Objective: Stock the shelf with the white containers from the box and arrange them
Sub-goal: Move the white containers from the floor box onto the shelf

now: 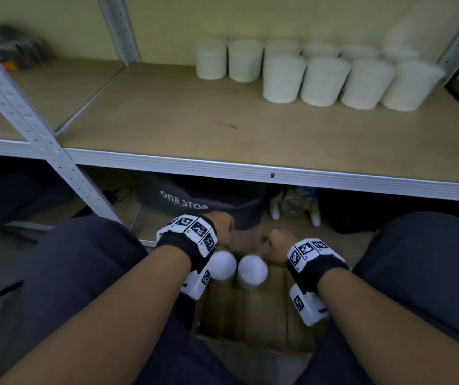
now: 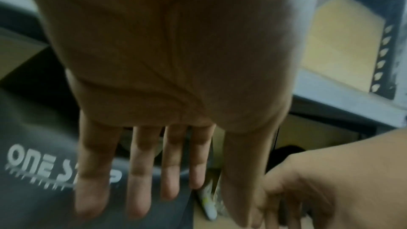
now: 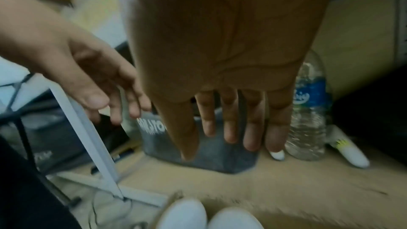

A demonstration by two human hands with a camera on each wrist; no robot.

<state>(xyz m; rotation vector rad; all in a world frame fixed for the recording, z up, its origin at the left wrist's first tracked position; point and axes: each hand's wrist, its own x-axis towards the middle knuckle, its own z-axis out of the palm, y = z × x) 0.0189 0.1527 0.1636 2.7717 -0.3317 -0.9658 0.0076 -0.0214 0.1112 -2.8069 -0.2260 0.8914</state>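
My left fingers [image 2: 141,171] are straight and slightly spread, holding nothing. My right fingers [image 3: 230,121] are straight too, empty, thumb out to the side. In the head view both hands look balled up, but the wrist views show them extended.

Left hand [image 1: 220,227] and right hand [image 1: 276,245] hang side by side, near each other but apart, over the far end of the box [image 1: 261,309]. Marker-covered bands sit on both wrists.

Two white containers [image 1: 222,264] stand upright in the box just under my hands, rounded lids up, just beside each other; I cannot tell whether they touch. The right wrist view shows the same pair [image 3: 182,214] at the bottom edge. The box sits on the floor between my knees, flaps open.

On the shelf [image 1: 167,112] above, more containers [image 1: 325,80] are grouped at the right end: a back row against the wall, a front row of four standing close together. The left part of that board is bare wood.

Under the shelf: a grey bag [image 1: 195,201] printed ONE STOP, a clear water bottle [image 3: 308,111] with a blue label upright beside it, and small white tubes [image 3: 352,154] lying by the bottle.
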